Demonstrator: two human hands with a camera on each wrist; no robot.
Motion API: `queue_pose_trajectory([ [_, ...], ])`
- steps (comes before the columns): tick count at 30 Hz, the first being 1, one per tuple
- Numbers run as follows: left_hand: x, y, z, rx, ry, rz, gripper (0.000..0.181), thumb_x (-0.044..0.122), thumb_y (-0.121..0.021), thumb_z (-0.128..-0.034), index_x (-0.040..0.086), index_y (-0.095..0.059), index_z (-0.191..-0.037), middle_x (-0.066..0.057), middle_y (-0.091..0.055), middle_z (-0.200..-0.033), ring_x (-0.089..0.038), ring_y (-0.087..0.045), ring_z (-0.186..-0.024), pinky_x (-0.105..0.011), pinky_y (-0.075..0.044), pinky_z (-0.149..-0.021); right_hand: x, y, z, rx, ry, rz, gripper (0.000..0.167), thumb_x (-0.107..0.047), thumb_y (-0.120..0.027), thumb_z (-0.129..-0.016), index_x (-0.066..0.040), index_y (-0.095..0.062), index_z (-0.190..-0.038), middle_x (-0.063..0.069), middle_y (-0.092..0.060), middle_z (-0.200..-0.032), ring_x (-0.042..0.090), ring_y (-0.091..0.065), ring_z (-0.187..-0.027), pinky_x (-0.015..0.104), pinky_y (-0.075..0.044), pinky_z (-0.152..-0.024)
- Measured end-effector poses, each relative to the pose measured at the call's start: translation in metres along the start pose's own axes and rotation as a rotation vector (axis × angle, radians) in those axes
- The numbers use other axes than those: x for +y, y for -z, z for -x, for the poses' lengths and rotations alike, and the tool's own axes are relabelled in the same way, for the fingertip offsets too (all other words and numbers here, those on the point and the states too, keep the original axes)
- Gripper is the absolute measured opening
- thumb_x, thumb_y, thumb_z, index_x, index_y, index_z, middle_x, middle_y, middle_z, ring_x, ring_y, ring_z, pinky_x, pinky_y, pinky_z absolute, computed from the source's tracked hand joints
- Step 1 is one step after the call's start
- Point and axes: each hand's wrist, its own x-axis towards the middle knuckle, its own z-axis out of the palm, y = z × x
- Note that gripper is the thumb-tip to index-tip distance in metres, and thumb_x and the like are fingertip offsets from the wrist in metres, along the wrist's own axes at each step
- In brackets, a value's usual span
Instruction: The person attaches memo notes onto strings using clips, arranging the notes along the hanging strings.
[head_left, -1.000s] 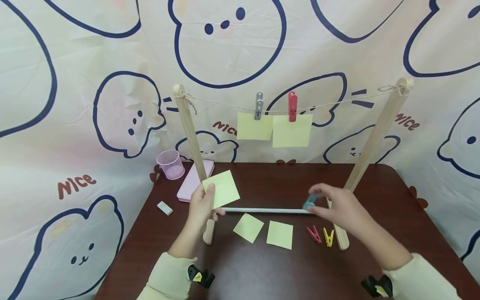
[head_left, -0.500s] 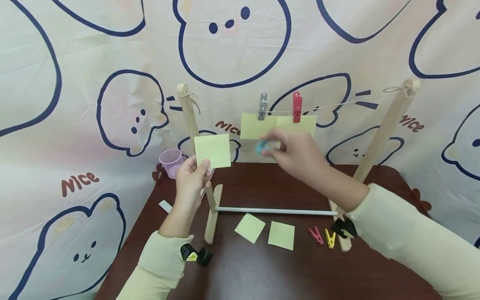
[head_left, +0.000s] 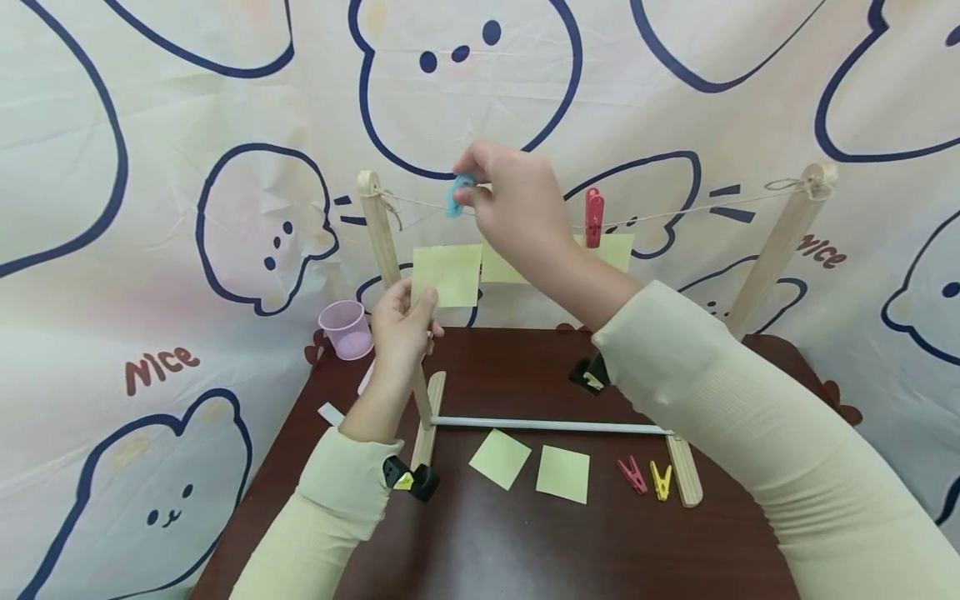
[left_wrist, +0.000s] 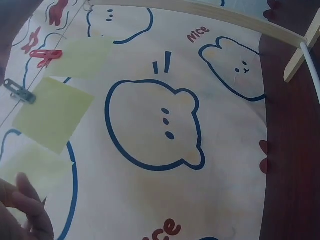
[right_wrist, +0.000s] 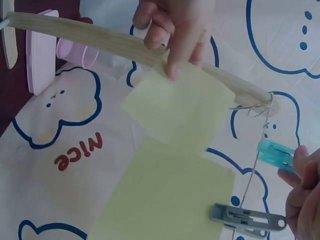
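In the head view the left hand (head_left: 405, 325) pinches a pale yellow note (head_left: 447, 275) by its lower edge, just below the string (head_left: 697, 206). The right hand (head_left: 517, 208) pinches a blue clothespin (head_left: 459, 196) at the string, above that note; the right wrist view shows this clothespin (right_wrist: 276, 155) beside the string, left of a grey clothespin (right_wrist: 247, 220) in the head view's sense. Two more notes hang from the string, one under a red clothespin (head_left: 594, 218), the other under the grey one (left_wrist: 20, 91), which the right hand hides in the head view.
Two wooden posts (head_left: 380, 233) carry the string, with a white rod (head_left: 555, 425) low between them. On the table (head_left: 525, 550) lie two notes (head_left: 562, 474), a red clothespin (head_left: 632, 475) and a yellow one (head_left: 661, 481). A purple cup (head_left: 347, 330) and a white block (head_left: 330, 413) are at left.
The right hand has carried the blue clothespin from near the right post's base up and left to the string. The left hand has raised its note towards the string.
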Motion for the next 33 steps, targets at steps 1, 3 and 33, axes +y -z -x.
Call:
queue_pose_trajectory([
  [1, 0.001, -0.002, -0.001, -0.006, -0.002, 0.014, 0.022, 0.006, -0.053, -0.0929, -0.001, -0.056, -0.114, -0.008, -0.056, -0.078, -0.006, -0.047, -0.039, -0.016, -0.031, -0.032, 0.000, -0.002, -0.002, -0.007, -0.010, 0.007, 0.022, -0.020, -0.067, -0.085, -0.011, -0.065, -0.105, 0.000, -0.067, -0.105, 0.008, -0.062, -0.097, 0.013, -0.046, -0.075],
  [3, 0.003, -0.005, -0.004, -0.014, -0.005, 0.041, 0.021, 0.005, -0.053, -0.0928, -0.002, -0.056, -0.113, -0.006, -0.053, -0.078, -0.006, -0.044, -0.038, -0.015, -0.031, -0.033, 0.000, -0.005, -0.003, -0.022, -0.028, 0.018, 0.021, -0.019, -0.066, -0.086, -0.011, -0.064, -0.105, 0.001, -0.067, -0.105, 0.009, -0.062, -0.096, 0.013, -0.046, -0.071],
  [33, 0.002, -0.008, -0.008, -0.039, -0.006, 0.073, 0.042, 0.009, -0.056, -0.0926, 0.014, -0.043, -0.132, -0.005, -0.055, -0.096, -0.007, -0.042, -0.044, -0.015, -0.031, -0.036, 0.020, 0.001, 0.030, -0.075, 0.122, -0.078, 0.066, -0.020, -0.063, -0.088, -0.019, -0.030, -0.145, 0.007, -0.061, -0.097, 0.015, -0.059, -0.069, 0.024, -0.046, -0.057],
])
